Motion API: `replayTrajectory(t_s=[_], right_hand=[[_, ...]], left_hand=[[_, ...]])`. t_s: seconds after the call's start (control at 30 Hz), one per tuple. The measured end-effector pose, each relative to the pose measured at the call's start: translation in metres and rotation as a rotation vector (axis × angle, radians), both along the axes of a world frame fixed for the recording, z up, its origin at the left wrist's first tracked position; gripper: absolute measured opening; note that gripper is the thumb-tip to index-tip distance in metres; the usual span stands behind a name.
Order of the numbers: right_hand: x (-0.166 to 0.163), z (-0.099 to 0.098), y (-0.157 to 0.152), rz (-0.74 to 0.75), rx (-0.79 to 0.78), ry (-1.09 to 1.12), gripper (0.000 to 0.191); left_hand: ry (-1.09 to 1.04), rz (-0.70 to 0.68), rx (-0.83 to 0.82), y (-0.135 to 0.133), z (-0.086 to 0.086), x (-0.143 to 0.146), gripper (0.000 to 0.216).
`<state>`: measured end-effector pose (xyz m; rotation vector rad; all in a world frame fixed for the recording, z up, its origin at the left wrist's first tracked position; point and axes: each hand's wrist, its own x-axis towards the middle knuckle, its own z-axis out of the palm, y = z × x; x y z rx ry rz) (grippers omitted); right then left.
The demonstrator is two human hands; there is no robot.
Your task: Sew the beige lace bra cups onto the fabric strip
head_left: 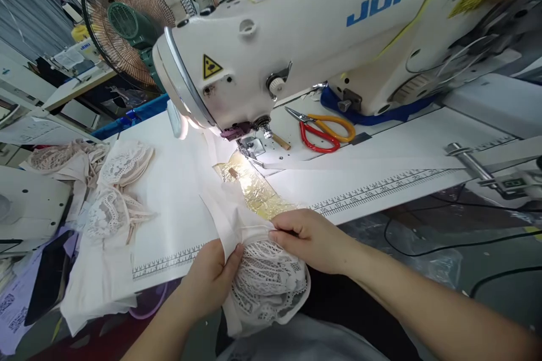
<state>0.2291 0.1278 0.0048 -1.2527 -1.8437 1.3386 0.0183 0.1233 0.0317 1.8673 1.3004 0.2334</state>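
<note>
My left hand (208,281) and my right hand (312,237) both pinch a white lace garment piece (266,282) at the near edge of the sewing table (178,197). A pale elastic strip (220,203) runs from the piece up toward the presser foot (250,146) of a white JUKI sewing machine (322,28). The left thumb presses the strip's fold; the right fingers are curled over the top edge of the lace.
Several finished lace pieces (114,192) are piled on the left of the table. Orange-and-red scissors (324,130) lie behind the needle. A printed ruler (381,189) runs along the table's front edge. A fan (122,17) stands at back left.
</note>
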Motion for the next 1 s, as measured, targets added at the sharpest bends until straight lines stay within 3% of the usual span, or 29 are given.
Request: replayTrajectory(t_s=[0.17, 0.57, 0.73, 0.87, 1.0], right_hand=[[0.002, 0.0, 0.002, 0.065, 0.049, -0.04, 0.031], [-0.004, -0.001, 0.003, 0.028, 0.062, -0.062, 0.031], [0.002, 0.004, -0.001, -0.063, 0.061, -0.049, 0.029], [0.01, 0.014, -0.007, -0.109, 0.072, -0.036, 0.027], [0.01, 0.02, -0.008, -0.057, 0.14, -0.222, 0.026]], left_hand=[[-0.11, -0.103, -0.068, 0.001, 0.004, 0.004, 0.036], [-0.033, -0.041, -0.026, 0.009, -0.001, 0.019, 0.041], [-0.041, 0.123, 0.062, 0.002, -0.004, 0.018, 0.04], [-0.246, 0.251, -0.048, -0.014, -0.004, 0.016, 0.036], [-0.374, 0.355, -0.135, -0.024, -0.008, 0.019, 0.04]])
